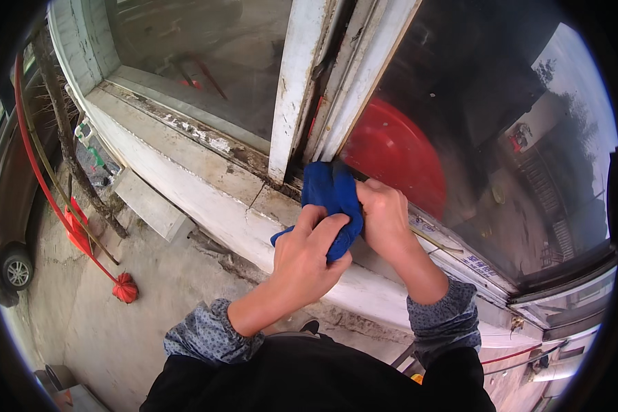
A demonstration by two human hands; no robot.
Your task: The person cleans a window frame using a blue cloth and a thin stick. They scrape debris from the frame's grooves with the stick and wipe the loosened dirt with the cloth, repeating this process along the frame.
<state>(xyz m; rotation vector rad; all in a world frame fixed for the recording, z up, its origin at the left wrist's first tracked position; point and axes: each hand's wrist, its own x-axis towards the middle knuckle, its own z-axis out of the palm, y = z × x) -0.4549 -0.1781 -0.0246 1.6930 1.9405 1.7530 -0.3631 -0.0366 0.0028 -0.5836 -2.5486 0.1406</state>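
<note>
A bunched blue cloth [323, 189] is pressed into the lower corner where the worn white window frame [298, 87] meets the sill. My left hand [311, 252] grips the cloth's near side, thumb and fingers pinched into its folds. From the right, my right hand [386, 213] is closed on its other edge; several of its fingertips are hidden. The dirty window track [301, 172] disappears under the cloth. Beside my right hand stands the dark glass pane [474, 139], with a red round basin [399, 154] visible at it.
The tiled sill [226, 172] curves leftward, with peeling paint along the frame. A thin stick [438, 243] lies along the right track. At left are a red pole [31, 149] with a red bundle [125, 288], a tree trunk [67, 134] and a parked car [15, 206].
</note>
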